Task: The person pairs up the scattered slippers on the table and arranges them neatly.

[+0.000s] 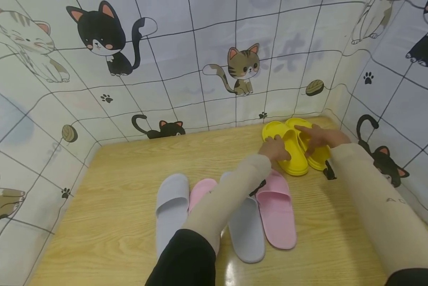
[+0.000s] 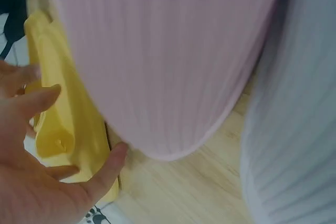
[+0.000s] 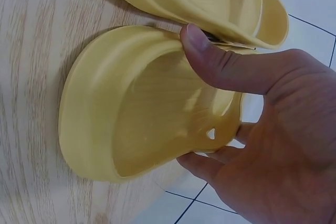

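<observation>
A pair of yellow slippers stands near the back wall at the right in the head view. My right hand spans the right yellow slipper; in the right wrist view its thumb lies on the inner edge and its fingers on the outer side. Beside it is the left yellow slipper. My left hand is at that slipper's left side, with fingers spread around it and not closed in the left wrist view. Both slippers have their toes toward the back wall.
Nearer the front lie grey slippers and pink slippers, partly hidden by my left sleeve. They stand on a wood-grain surface. Walls with cat drawings close it in at the back and both sides.
</observation>
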The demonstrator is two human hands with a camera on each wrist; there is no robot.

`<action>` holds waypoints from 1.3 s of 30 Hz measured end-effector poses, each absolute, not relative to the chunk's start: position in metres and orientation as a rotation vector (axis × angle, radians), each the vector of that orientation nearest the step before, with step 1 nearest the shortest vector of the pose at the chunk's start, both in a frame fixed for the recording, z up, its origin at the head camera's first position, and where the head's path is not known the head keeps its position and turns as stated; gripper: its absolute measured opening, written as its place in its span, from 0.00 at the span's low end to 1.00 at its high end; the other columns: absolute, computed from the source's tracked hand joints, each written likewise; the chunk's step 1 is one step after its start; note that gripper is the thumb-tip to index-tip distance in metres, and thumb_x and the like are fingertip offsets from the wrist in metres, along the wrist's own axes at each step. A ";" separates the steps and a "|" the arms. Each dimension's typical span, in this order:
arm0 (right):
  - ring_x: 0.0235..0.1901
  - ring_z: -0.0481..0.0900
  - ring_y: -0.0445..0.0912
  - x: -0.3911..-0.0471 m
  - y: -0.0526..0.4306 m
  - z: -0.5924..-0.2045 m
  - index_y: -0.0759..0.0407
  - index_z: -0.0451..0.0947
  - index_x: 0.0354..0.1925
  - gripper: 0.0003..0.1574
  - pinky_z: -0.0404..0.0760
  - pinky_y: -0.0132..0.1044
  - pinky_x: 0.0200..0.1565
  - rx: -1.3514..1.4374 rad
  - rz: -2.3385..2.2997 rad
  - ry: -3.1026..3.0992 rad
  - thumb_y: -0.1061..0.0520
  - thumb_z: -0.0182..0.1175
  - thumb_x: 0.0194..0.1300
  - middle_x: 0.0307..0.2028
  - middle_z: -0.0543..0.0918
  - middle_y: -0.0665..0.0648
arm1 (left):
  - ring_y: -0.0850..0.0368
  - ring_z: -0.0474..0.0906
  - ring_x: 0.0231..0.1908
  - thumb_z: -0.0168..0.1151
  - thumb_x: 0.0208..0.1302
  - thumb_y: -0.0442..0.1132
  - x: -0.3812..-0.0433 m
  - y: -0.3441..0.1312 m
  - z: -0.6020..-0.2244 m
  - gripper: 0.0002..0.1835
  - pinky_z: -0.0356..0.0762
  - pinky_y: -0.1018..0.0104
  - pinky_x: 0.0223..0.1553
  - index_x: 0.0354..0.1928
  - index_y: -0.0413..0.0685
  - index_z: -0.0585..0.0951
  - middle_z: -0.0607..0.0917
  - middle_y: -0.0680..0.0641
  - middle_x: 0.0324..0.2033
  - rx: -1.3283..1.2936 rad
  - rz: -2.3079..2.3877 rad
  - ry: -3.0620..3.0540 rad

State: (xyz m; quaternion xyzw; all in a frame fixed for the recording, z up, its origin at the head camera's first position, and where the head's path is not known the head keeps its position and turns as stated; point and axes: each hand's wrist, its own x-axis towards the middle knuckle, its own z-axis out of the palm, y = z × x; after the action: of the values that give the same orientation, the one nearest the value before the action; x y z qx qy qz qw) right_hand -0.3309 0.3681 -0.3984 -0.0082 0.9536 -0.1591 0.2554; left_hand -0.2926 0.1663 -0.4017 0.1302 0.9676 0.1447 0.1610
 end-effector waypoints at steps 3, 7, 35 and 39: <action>0.71 0.34 0.86 -0.330 0.368 -0.398 0.54 0.38 0.83 0.73 0.47 0.84 0.66 -0.023 -0.440 2.586 0.59 0.76 0.55 0.74 0.29 0.86 | 0.56 0.75 0.66 0.63 0.67 0.61 -0.297 0.160 -0.398 0.46 0.73 0.67 0.68 0.80 0.51 0.57 0.69 0.48 0.74 0.386 0.462 2.706; 0.71 0.33 0.87 -0.328 0.369 -0.396 0.56 0.37 0.82 0.72 0.46 0.84 0.66 -0.066 -0.463 2.573 0.58 0.75 0.57 0.73 0.29 0.87 | 0.56 0.69 0.73 0.60 0.69 0.63 -0.303 0.150 -0.390 0.49 0.68 0.64 0.73 0.83 0.53 0.50 0.60 0.48 0.80 0.388 0.488 2.624; 0.72 0.50 0.83 -0.279 0.325 -0.349 0.52 0.41 0.83 0.65 0.60 0.81 0.63 -0.395 -0.303 2.869 0.53 0.72 0.63 0.77 0.39 0.85 | 0.44 0.74 0.66 0.61 0.72 0.57 -0.254 -0.064 -0.344 0.38 0.76 0.48 0.64 0.74 0.45 0.63 0.73 0.39 0.69 0.648 0.922 2.644; 0.73 0.59 0.75 -0.234 0.284 -0.341 0.51 0.52 0.82 0.54 0.64 0.77 0.65 -0.552 -0.383 2.910 0.45 0.68 0.68 0.79 0.53 0.75 | 0.41 0.76 0.65 0.62 0.71 0.57 -0.226 -0.084 -0.357 0.38 0.76 0.45 0.64 0.73 0.45 0.65 0.74 0.38 0.67 0.605 0.916 2.693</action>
State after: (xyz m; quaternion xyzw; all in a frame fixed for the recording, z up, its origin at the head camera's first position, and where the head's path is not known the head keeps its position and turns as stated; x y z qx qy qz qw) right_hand -0.2341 0.2836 -0.3412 -0.1841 0.9715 -0.1280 0.0773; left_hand -0.2262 -0.0841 -0.3575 0.2067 0.9197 0.3128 0.1162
